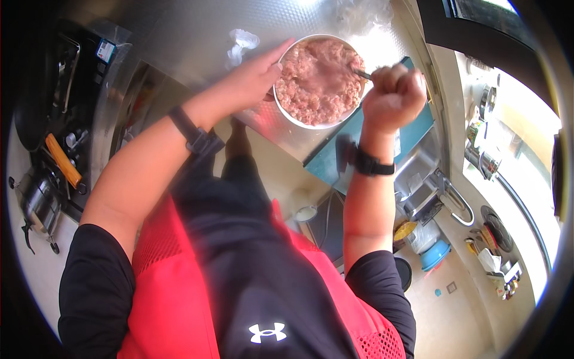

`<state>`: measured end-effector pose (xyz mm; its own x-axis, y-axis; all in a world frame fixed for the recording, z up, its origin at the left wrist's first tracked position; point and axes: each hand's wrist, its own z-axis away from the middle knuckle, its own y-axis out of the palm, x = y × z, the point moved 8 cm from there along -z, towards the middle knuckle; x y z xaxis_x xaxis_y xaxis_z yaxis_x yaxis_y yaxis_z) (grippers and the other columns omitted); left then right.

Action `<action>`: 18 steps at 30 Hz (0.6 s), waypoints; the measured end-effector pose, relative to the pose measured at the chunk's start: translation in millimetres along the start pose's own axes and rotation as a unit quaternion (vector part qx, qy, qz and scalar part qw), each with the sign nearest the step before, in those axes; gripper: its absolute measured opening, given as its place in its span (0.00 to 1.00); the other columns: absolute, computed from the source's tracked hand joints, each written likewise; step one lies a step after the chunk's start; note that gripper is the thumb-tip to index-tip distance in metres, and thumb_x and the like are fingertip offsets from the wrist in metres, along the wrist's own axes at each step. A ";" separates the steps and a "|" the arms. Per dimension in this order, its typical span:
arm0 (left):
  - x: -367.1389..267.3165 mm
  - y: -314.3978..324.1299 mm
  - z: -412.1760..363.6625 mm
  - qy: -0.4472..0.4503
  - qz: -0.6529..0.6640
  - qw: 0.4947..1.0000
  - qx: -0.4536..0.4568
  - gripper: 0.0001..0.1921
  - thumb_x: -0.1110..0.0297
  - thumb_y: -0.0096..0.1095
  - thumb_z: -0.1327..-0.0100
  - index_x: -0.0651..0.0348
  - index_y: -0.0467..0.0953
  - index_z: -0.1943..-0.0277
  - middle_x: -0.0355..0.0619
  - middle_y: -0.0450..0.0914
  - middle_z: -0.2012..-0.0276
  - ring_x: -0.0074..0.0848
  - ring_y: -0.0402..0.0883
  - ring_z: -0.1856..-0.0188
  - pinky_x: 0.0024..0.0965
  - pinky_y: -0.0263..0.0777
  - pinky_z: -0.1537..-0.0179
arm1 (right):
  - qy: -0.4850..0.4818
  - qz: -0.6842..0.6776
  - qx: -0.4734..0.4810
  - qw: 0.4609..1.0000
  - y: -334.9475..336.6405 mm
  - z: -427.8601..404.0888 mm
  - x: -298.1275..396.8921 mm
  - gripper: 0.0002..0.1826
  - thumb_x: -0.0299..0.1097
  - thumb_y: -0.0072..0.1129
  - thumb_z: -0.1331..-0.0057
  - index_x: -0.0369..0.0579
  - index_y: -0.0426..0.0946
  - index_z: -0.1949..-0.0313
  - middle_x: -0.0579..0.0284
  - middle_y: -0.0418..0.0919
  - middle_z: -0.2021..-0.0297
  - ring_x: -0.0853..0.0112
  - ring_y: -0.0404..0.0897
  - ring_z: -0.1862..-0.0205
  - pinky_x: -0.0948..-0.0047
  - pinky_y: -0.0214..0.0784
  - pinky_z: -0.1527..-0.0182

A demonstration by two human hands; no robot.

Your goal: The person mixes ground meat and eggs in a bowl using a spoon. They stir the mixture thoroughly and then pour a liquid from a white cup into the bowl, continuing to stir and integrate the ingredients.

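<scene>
A white-rimmed round bowl (299, 122) stands on the metal countertop, filled with pink minced meat (309, 72). My left hand (262, 74) grips the bowl by its left side, thumb at the rim and fingers along the outer wall. My right hand (394, 96) is closed in a fist around the handle of a metal utensil (362, 75). Its far end is sunk in the meat near the right rim, so I cannot tell which kind it is. The meat around it is smeared and blurred.
On the textured metal countertop (188, 40) lies a crumpled white tissue (242, 42). Clear plastic wrap (365, 15) is behind the bowl. A teal board (332, 157) lies to the right, next to a sink (417, 179) with a curved faucet (462, 211). A gas stove (58, 76) is at left.
</scene>
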<state>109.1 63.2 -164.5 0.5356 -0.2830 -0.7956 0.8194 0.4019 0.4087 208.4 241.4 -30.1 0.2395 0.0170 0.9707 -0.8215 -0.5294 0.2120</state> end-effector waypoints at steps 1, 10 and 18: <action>2.1 -1.0 0.5 -0.004 -0.014 1.000 0.004 0.29 0.70 0.37 0.23 0.46 0.49 0.22 0.43 0.77 0.56 0.17 0.74 0.62 0.25 0.74 0.58 | 0.014 0.010 -0.014 1.000 -12.5 13.5 0.2 0.20 0.40 0.43 0.33 0.53 0.48 0.80 0.67 0.47 0.85 0.74 0.47 0.82 0.70 0.46 0.77; -6.3 6.7 1.0 -0.017 -0.019 0.999 0.028 0.29 0.71 0.36 0.22 0.46 0.47 0.21 0.45 0.76 0.45 0.21 0.78 0.51 0.28 0.76 0.50 | -0.005 0.004 0.060 0.998 30.3 1.4 -18.3 0.19 0.40 0.43 0.30 0.49 0.56 0.79 0.64 0.56 0.84 0.75 0.54 0.80 0.71 0.49 0.75; 2.7 -2.0 -5.2 -0.016 -0.090 0.996 0.014 0.29 0.70 0.39 0.23 0.44 0.49 0.22 0.44 0.76 0.47 0.20 0.77 0.57 0.29 0.77 0.52 | 0.058 0.042 0.047 0.996 18.1 73.2 -10.8 0.20 0.39 0.50 0.35 0.50 0.54 0.81 0.66 0.54 0.84 0.74 0.54 0.80 0.69 0.50 0.74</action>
<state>107.8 66.1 -169.8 0.3863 -0.3756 -0.8424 0.9076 0.3178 0.2745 228.9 169.6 -45.0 0.1064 0.0641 0.9923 -0.7832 -0.6094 0.1233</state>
